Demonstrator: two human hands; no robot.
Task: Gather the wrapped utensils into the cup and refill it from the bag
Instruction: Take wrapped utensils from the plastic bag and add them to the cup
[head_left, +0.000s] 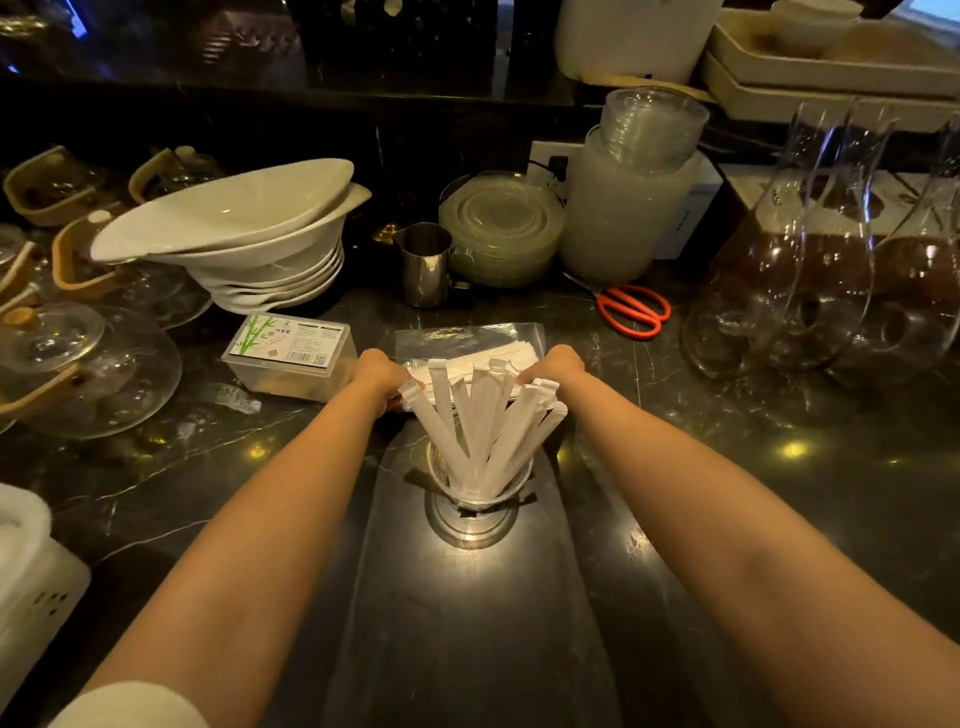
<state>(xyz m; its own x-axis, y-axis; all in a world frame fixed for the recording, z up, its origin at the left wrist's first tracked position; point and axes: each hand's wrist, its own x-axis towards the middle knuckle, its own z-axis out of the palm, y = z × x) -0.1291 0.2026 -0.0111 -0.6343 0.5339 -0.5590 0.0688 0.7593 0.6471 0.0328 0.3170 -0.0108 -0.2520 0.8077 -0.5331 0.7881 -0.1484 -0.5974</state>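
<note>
Refill step in hand. The cup (478, 499) stands at frame centre, its utensils (483, 415) fanned. Your left hand (376, 376) and right hand (553, 366) reach the bag (467, 338) just above; finger state cannot be told. Next, draw a bundle out and stand it in the cup.

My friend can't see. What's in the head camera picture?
Two bare hands, left hand and right hand, reach past a clear cup of white wrapped utensils to a plastic bag on a dark counter. Bowls, plates and red scissors sit behind.
</note>
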